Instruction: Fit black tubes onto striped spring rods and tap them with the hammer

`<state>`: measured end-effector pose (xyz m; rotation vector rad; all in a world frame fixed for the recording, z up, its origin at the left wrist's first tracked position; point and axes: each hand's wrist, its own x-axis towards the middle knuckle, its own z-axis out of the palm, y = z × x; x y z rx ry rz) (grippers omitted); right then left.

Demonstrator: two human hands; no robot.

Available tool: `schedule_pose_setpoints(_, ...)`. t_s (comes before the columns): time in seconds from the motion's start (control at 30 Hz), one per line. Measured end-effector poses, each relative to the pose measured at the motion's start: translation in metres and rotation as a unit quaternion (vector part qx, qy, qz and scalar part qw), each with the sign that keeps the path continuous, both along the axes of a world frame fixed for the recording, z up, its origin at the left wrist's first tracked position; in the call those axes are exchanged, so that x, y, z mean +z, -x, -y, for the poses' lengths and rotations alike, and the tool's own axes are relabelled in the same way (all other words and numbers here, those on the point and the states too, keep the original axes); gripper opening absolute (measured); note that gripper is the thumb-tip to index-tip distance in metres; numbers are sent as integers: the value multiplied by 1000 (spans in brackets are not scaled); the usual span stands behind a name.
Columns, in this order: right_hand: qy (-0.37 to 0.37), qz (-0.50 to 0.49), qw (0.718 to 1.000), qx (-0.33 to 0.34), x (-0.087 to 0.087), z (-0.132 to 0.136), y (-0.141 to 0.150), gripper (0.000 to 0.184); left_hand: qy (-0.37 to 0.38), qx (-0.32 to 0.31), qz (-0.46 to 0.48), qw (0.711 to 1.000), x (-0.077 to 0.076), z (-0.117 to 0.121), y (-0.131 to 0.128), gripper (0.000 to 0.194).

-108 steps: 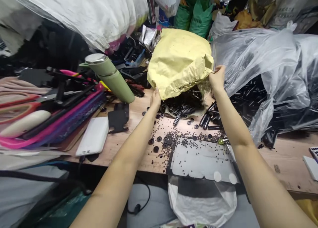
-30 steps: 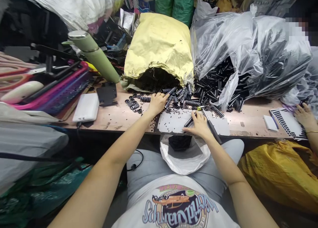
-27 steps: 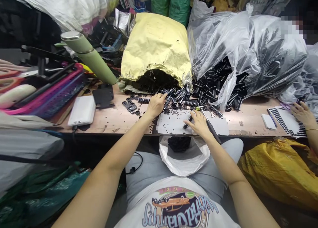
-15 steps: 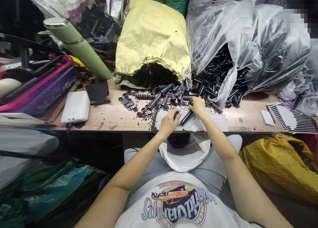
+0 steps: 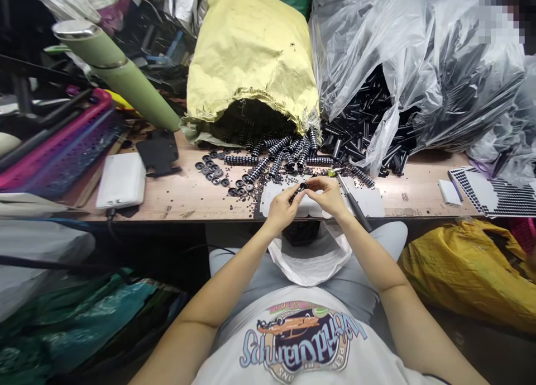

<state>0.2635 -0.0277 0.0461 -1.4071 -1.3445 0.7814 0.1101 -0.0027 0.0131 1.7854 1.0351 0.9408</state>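
My left hand [image 5: 283,210] is closed around a small black ribbed cylinder [image 5: 298,193], mostly hidden by the fingers. My right hand [image 5: 329,195] meets it, with thumb and fingertips pinching the dark end of that same piece. A dark-handled tool [image 5: 354,202] with a slim metal-looking part slants beside my right hand, its lower end reaching past the table edge; whether the hand also grips it I cannot tell. A small yellow-green piece [image 5: 334,172] shows near its upper end. Below both hands lies a pale grey sheet [image 5: 368,199]. Similar black ribbed cylinders [image 5: 276,160] are heaped just beyond.
A yellow sack [image 5: 251,44] spills the cylinders. Clear plastic bags [image 5: 377,27] hold black tubes [image 5: 368,114]. Black discs [image 5: 215,172] and tiny beads are scattered left. A white box [image 5: 121,181], green flask [image 5: 134,86] and basket [image 5: 62,145] stand further left. A white bag [image 5: 310,267] hangs open on my lap.
My right hand has come down and left to meet my left hand at the cylinder. The dark handle, earlier pointing down-left from the right hand, now slants down-right beside it.
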Motion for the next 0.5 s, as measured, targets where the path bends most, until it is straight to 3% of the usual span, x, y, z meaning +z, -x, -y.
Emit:
schedule_pose_setpoints(0.17, -53, 88, 995, 9, -2, 7, -1, 14, -3, -3, 4, 1000, -3, 1, 2, 39)
schedule_pose_setpoints(0.33, -154, 237, 958, 45, -3, 2, 1, 17, -45, 5, 7, 999, -2, -3, 5, 40)
schedule_pose_setpoints(0.5, -163, 278, 944, 68, 3, -3, 14, 23, -95, 38, 51, 993, -10, -14, 11, 45)
